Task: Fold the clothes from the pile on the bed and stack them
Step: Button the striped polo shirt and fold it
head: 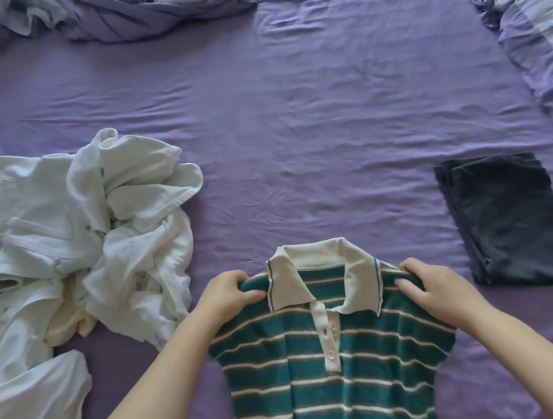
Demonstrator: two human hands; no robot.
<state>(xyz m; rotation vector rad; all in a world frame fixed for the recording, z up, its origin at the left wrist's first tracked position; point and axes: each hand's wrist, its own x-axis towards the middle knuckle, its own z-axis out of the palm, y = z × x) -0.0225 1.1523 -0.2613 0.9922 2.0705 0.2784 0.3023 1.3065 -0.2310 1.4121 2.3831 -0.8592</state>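
Note:
A green polo shirt [331, 368] with white stripes and a cream collar hangs in front of me, front side facing me. My left hand [228, 295] grips its left shoulder and my right hand [439, 289] grips its right shoulder. The shirt's lower part runs out of the bottom of the view. A pile of crumpled white clothes [65, 240] lies on the purple bed sheet [292, 121] to the left. A folded dark garment [511, 224] lies flat on the sheet to the right.
A bunched purple and floral duvet [148, 6] lies at the far edge of the bed. A floral pillow [534, 7] sits at the far right. Bare wrinkled sheet spans the middle between the pile and the folded garment.

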